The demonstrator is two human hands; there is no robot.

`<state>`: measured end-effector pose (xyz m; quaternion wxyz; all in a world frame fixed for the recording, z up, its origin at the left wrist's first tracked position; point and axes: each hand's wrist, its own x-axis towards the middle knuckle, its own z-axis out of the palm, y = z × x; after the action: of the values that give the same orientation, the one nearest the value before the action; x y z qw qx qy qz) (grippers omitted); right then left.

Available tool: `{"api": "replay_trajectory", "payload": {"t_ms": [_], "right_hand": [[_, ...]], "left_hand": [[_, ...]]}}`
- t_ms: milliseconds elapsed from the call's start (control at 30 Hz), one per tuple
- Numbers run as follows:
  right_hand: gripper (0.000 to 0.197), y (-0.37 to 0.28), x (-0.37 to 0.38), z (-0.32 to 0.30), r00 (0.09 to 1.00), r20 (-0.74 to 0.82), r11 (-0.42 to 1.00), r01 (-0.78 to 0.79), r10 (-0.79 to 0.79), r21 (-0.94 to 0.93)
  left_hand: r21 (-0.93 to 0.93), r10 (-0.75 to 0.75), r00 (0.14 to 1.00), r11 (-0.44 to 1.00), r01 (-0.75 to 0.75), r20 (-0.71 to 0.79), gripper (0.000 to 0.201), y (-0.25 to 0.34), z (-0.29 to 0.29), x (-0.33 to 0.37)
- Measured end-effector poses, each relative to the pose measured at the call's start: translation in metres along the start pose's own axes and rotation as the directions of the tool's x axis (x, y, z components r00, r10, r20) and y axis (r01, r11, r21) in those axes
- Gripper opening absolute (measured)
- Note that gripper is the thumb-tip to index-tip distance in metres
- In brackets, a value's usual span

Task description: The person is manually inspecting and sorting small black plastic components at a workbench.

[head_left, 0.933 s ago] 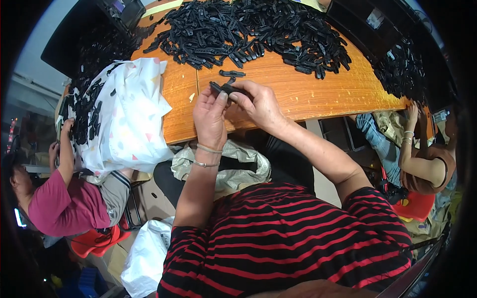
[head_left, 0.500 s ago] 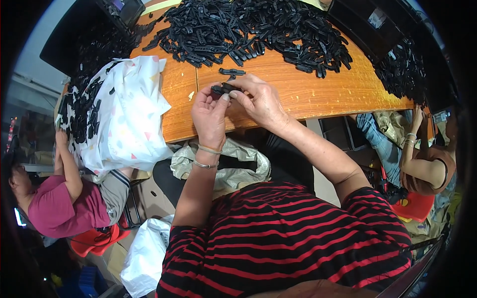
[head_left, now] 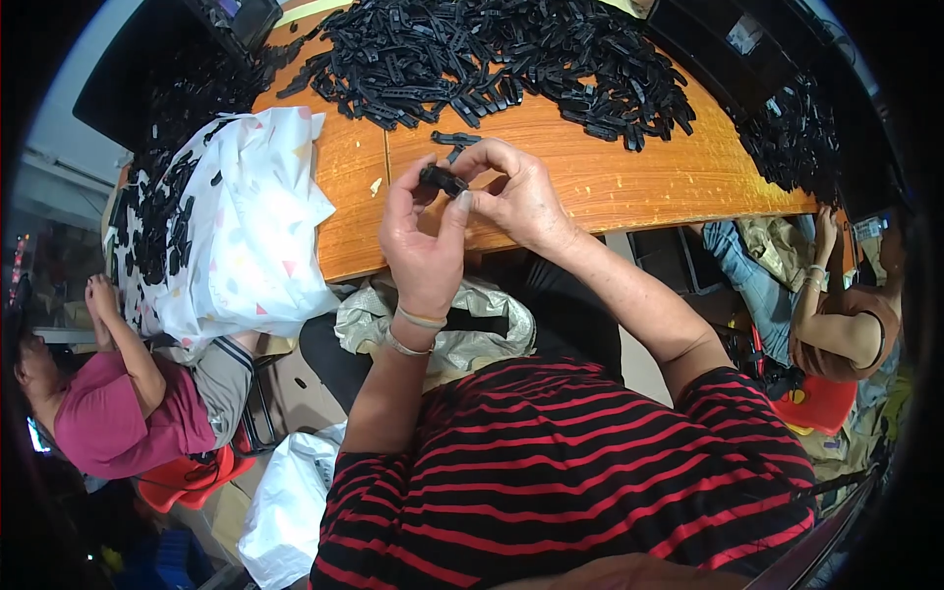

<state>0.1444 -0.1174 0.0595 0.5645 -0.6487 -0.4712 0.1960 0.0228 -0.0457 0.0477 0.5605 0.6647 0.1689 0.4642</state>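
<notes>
A small black plastic part (head_left: 442,181) is held up between both hands, over the near edge of the wooden table (head_left: 356,224). My left hand (head_left: 421,216) pinches its left end with thumb and fingers. At the other end, my right hand (head_left: 513,193) grips it between thumb and index finger. The part's exact kind is too small to tell. Just beyond my fingers, loose black plastic pieces (head_left: 455,140) lie on the wood. Farther back spreads a large heap of similar long black pieces (head_left: 423,69).
To the left, a white patterned plastic bag (head_left: 261,216) covers the table corner beside more black pieces (head_left: 162,231). One person (head_left: 123,403) sits at left, another (head_left: 841,329) at right. A black bin (head_left: 747,49) tips out pieces at far right. A pale sack (head_left: 472,334) lies below the table edge.
My left hand has turned, its thumb now farther right, and the held black part tilts down to the right. The person at left has brought their hands together, off the pieces.
</notes>
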Motion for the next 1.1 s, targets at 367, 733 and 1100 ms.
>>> {"api": "replay_trajectory", "payload": {"t_ms": [367, 733, 1100], "right_hand": [[0.030, 0.005, -0.006, 0.005, 0.994, 0.068, 0.995, -0.083, 0.080, 0.047], [0.034, 0.008, -0.030, 0.001, 0.929, 0.348, 0.989, -0.088, 0.126, -0.123], [0.022, 0.091, 0.008, -0.153, 0.972, -0.235, 0.365, -0.218, -0.003, -0.905]], "left_hand": [[0.162, 0.069, 0.995, 0.984, -0.081, 0.078, 0.028, 0.009, -0.008, 0.002], [0.002, -0.395, 0.884, 0.913, 0.408, 0.249, 0.011, -0.007, -0.050, -0.023], [0.531, -0.127, 0.960, 0.847, -0.027, 0.250, 0.011, -0.021, -0.047, -0.016]]}}
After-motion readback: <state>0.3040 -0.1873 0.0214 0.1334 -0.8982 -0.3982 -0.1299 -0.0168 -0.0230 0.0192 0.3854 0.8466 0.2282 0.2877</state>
